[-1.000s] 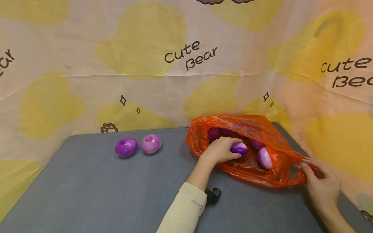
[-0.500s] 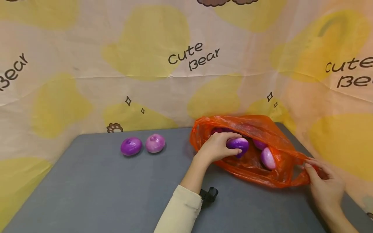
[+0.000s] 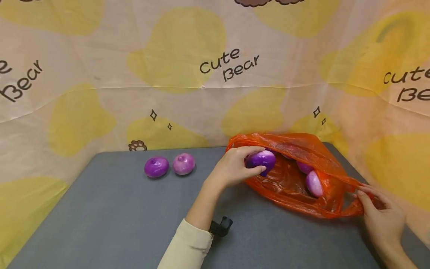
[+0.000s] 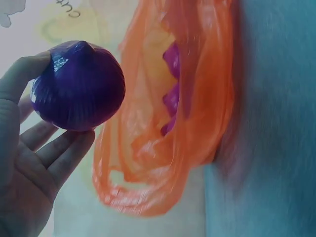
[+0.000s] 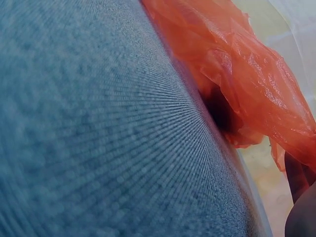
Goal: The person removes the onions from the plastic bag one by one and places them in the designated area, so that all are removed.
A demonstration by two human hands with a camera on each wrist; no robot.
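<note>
My left hand (image 3: 231, 166) grips a purple onion (image 3: 261, 161) between thumb and fingers, at the left side of the mouth of an orange plastic bag (image 3: 285, 203). The left wrist view shows this onion (image 4: 79, 86) up close, its pointed tip upward and the fingers around its side. At the bag's right end my right hand (image 3: 383, 215) pinches the handle, which holds the mouth spread. Inside lie several more onions, among them a pale one (image 3: 314, 184) and a purple one (image 3: 304, 167); others are partly hidden by the plastic.
Two onions, a dark purple one (image 3: 156, 167) and a lighter one (image 3: 183, 164), sit side by side at the back left of the grey table (image 3: 117, 224). A printed cloth (image 3: 181, 48) hangs behind the table and along its right side.
The left hand has lifted the onion from inside the bag and drawn it left toward the rim. The right hand keeps its grip on the handle. The head view has shifted slightly left.
</note>
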